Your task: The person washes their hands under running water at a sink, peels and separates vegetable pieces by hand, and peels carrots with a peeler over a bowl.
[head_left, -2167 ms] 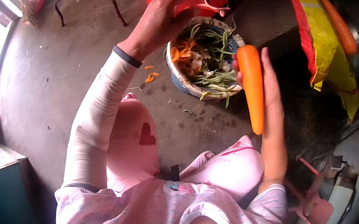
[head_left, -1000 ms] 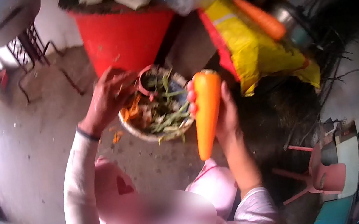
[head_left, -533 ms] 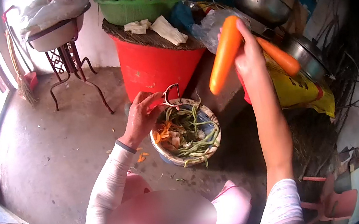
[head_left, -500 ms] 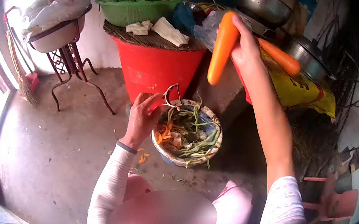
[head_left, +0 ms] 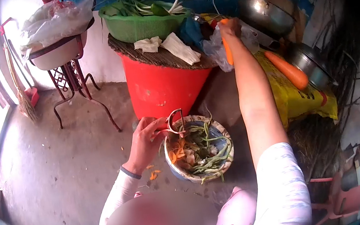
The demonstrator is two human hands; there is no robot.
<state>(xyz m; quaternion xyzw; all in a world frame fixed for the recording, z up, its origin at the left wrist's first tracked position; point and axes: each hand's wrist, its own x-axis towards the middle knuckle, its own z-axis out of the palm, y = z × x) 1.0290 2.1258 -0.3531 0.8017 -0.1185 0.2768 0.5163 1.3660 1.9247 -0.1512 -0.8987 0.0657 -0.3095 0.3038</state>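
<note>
Basically, left hand (head_left: 142,147) pinches the Y-peeler (head_left: 170,123) over the scrap basin (head_left: 176,172). Right hand (head_left: 232,27) wraps 1 carrot (head_left: 228,52) near its upper end, at the clear plastic bag (head_left: 213,53); fingertips unclear. 2nd carrot (head_left: 286,69) sits by the yellow sack (head_left: 302,106). Good handling: firm carrot grip, slow reach, blade clear of skin.

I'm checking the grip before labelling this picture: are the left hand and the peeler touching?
Touching. The head view shows it: the left hand holds the peeler by its handle, with the blade end sticking out past the fingers.
</note>
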